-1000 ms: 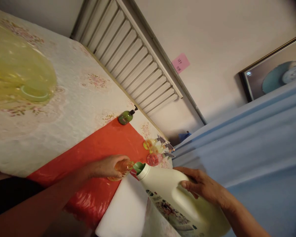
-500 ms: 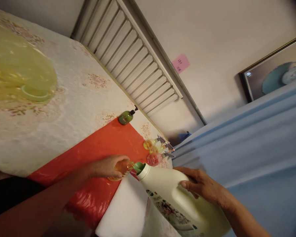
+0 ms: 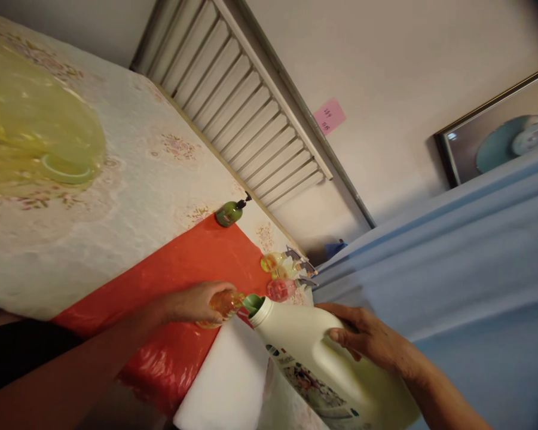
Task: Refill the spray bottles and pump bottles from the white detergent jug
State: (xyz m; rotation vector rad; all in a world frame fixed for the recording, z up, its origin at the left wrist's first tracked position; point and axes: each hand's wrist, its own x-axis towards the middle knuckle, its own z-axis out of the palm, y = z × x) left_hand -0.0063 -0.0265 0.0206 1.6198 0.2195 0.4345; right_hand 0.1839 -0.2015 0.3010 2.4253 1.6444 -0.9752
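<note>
My left hand [image 3: 201,301] is wrapped round a small clear bottle [image 3: 226,303] that looks orange over the red sheet. Its neck meets the mouth of a large cream jug [image 3: 305,334], where a green inner spout [image 3: 252,303] shows. My right hand [image 3: 367,335] grips the jug's handle; the jug lies tilted, its mouth toward the bottle and its printed label [image 3: 316,388] facing me. Whether liquid is flowing, I cannot tell. Beneath the bottle spreads a red plastic sheet [image 3: 161,280], with a white block [image 3: 228,376] at its edge.
Several spray bottles [image 3: 281,289] stand at the sheet's far corner. A green pump bottle [image 3: 228,213] is at its back edge. On the flowered tablecloth [image 3: 138,197] sits a yellow translucent bag [image 3: 40,119]. Blue cloth [image 3: 475,269] covers the right side; a metal rack [image 3: 242,101] lines the wall.
</note>
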